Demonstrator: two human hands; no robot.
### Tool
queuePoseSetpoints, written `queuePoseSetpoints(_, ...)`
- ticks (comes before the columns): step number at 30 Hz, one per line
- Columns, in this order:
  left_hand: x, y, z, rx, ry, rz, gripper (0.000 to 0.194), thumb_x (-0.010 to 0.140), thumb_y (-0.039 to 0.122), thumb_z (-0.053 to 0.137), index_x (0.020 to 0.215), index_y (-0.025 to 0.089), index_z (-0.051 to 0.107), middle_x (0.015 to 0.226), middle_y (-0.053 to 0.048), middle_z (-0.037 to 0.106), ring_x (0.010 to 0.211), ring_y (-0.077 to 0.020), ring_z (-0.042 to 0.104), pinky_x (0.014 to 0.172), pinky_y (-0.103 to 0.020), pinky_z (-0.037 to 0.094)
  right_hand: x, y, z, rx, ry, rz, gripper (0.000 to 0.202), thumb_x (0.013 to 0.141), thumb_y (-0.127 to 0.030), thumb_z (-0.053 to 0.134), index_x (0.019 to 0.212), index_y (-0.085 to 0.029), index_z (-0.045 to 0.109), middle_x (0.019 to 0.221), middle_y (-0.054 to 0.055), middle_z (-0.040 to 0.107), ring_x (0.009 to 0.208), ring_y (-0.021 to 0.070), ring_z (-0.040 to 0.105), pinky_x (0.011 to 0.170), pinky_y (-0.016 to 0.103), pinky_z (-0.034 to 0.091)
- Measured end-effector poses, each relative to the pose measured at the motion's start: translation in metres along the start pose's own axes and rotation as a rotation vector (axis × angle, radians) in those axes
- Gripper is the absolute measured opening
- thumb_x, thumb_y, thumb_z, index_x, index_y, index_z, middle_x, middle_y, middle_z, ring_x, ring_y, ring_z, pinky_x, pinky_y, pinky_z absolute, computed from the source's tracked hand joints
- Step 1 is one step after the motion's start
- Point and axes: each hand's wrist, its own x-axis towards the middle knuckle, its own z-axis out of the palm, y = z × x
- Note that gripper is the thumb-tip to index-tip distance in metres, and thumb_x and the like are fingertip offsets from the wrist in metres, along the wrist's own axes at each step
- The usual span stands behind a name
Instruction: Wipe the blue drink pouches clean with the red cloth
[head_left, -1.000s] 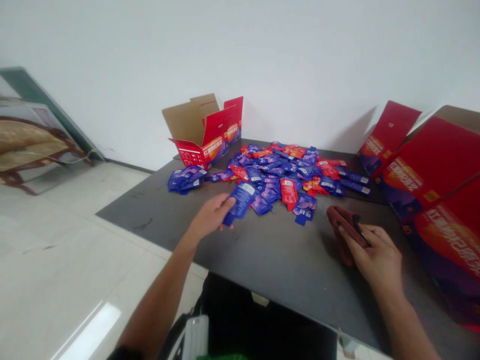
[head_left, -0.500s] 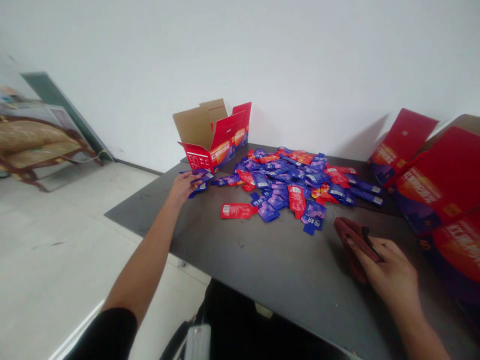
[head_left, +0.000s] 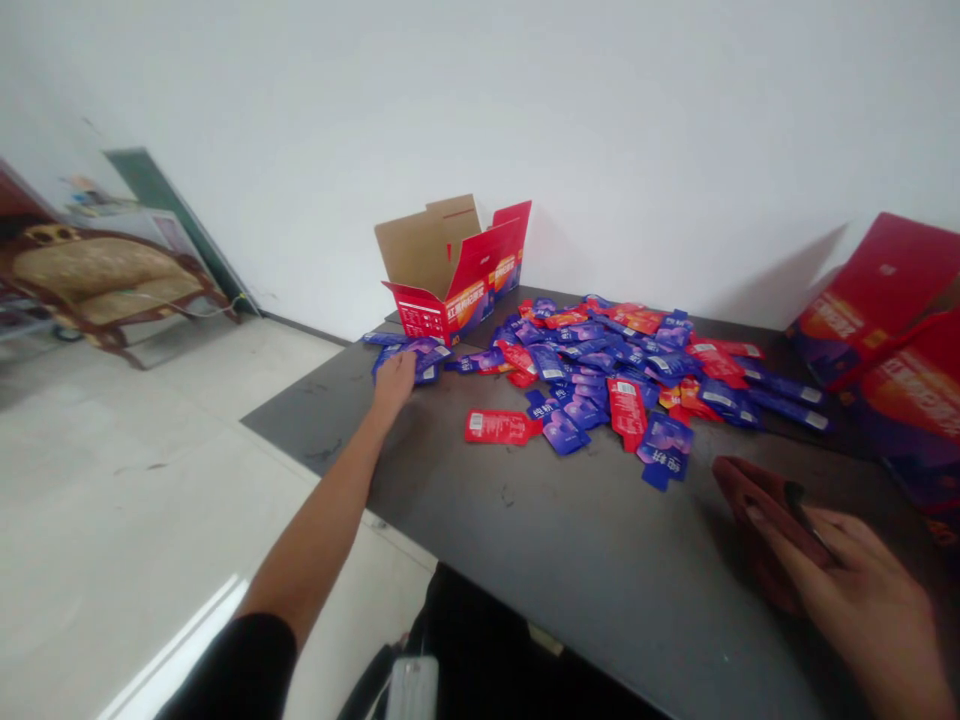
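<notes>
My left hand (head_left: pixel 395 383) is closed at the near edge of a small group of blue sachets (head_left: pixel 427 352), in front of the open red carton (head_left: pixel 424 310); its fingertips are hidden, so a grip on a sachet cannot be made out. At the right, my right hand (head_left: pixel 847 560) is closed around a dark red cloth (head_left: pixel 757 520), with a thin black item (head_left: pixel 795 495) also between the fingers. Between the hands lies a spread pile of blue and red sachets (head_left: pixel 592 350). One red sachet (head_left: pixel 499 427) lies flat before it.
More red and purple cartons (head_left: pixel 915 390) stand at the right end of the dark table (head_left: pixel 450 500), near the white wall. A carved sofa (head_left: pixel 105 275) stands on the floor far left. A pale device (head_left: pixel 412 688) is at the bottom.
The view has turned left, so the table's contents appear farther right. My left hand's fingers have curled in over the blue sachets. My right hand still holds the cloth.
</notes>
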Motion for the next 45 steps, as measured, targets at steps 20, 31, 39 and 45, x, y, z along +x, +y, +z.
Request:
queuePoseSetpoints(20,0.126,-0.068,-0.045,0.664,-0.218,0.119,0.041,0.097,0.037,0.067,0.133,0.019,0.061,0.134,-0.012,0.062,0.119,-0.0278,0.063,0.100,-0.050,0.054,0.003,0.001,0.005,-0.039,-0.102,-0.100,0.049,0.078,-0.070,0.062,0.097,-0.027,0.076,0.103,0.010,0.070,0.087,0.0333,0.070,0.072,0.044,0.054)
queuePoseSetpoints(31,0.127,-0.055,-0.041,0.852,-0.174,0.207,0.037,0.099,0.035,0.065,0.130,0.016,0.061,0.131,-0.011,0.062,0.113,-0.0247,0.065,0.096,-0.047,0.057,0.000,0.002,0.005,-0.032,-0.104,-0.190,0.045,0.086,-0.068,0.060,0.097,-0.026,0.074,0.104,0.010,0.068,0.085,0.0298,0.069,0.071,0.042,0.055)
queuePoseSetpoints(39,0.094,-0.040,-0.069,0.828,-0.053,0.314,0.034,0.099,0.039,0.064,0.124,0.015,0.064,0.125,-0.010,0.065,0.111,-0.0244,0.066,0.096,-0.048,0.056,-0.001,-0.003,0.001,-0.036,-0.122,-0.195,0.044,0.088,-0.065,0.060,0.100,-0.026,0.075,0.104,0.011,0.068,0.083,0.0297,0.070,0.067,0.041,0.054)
queuePoseSetpoints(45,0.061,-0.015,-0.077,0.791,-0.089,0.478,0.025,0.103,0.028,0.050,0.114,0.014,0.067,0.098,-0.010,0.074,0.098,-0.0248,0.066,0.098,-0.043,0.044,-0.001,-0.005,0.000,-0.001,-0.109,-0.193,0.045,0.087,-0.066,0.061,0.101,-0.025,0.075,0.103,0.011,0.067,0.085,0.0296,0.069,0.071,0.040,0.054)
